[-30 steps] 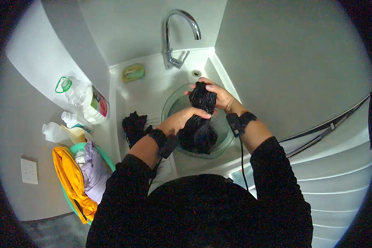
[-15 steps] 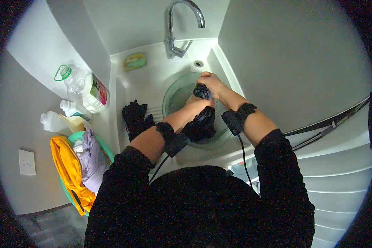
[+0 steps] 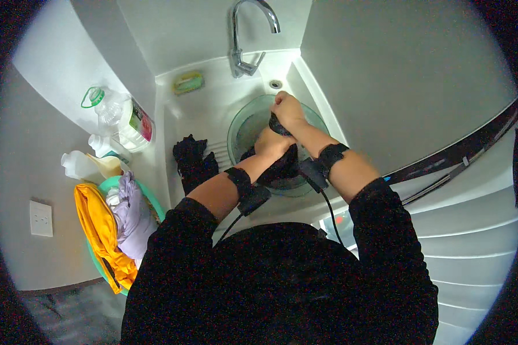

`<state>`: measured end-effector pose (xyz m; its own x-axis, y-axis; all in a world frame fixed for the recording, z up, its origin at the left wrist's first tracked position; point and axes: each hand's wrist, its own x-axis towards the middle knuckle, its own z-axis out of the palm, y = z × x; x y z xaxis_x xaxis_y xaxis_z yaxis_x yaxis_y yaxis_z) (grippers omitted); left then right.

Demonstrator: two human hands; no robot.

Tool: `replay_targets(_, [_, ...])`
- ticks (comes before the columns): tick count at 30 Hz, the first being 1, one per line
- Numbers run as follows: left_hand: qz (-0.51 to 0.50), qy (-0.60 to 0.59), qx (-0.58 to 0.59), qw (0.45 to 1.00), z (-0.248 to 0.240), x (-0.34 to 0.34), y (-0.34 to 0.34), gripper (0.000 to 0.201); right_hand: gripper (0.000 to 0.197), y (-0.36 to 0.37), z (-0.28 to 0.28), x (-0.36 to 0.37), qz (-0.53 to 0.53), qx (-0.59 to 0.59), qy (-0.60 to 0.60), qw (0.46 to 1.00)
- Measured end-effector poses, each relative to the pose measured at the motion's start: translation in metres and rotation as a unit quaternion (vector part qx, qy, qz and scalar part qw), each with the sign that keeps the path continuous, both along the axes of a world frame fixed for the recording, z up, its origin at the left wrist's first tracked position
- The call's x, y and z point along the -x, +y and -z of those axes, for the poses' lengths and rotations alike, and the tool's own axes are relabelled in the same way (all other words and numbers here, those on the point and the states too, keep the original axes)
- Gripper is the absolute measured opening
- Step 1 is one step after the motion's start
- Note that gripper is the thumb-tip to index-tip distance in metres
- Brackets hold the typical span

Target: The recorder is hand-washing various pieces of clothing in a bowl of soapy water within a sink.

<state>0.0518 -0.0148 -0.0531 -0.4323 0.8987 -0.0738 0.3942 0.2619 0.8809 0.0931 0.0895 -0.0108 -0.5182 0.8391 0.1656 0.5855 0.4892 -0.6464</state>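
Observation:
A wet black garment (image 3: pixel 281 165) hangs bunched from my two hands over a translucent basin (image 3: pixel 236 127) of water. My left hand (image 3: pixel 272 142) is closed round its middle, nearer to me. Just beyond, my right hand (image 3: pixel 288 110) grips a twisted end of the same cloth, its fingers wrapped over it. The garment's lower part spreads into the basin behind my left wrist. Another dark cloth (image 3: pixel 193 161) lies on the ribbed washboard part of the sink (image 3: pixel 213 109), left of the basin.
A chrome faucet (image 3: pixel 243 63) rises at the back. A soap dish (image 3: pixel 188 83) sits on the sink's far left. Beside the sink stand a large clear bottle (image 3: pixel 116 118), white bottles (image 3: pixel 77 165) and a green tub (image 3: pixel 156 202) with orange clothing (image 3: pixel 98 230) and lilac clothing (image 3: pixel 133 221).
My right hand has turned over at the wrist and shifted slightly, twisting the garment. Less of the cloth's upper end shows between my hands. The view has shifted a little.

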Motion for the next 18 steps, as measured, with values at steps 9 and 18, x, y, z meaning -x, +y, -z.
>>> replay_targets(9, [-0.091,-0.024,-0.169,0.981,-0.040,0.036,0.020,0.054,0.119,-0.037,0.007,-0.058,-0.153,0.214,0.158,0.952])
replay_targets(18, [-0.092,-0.069,-0.182,0.977,-0.057,0.033,0.024,0.044,0.068,-0.062,-0.008,-0.054,-0.220,0.323,0.195,0.900])
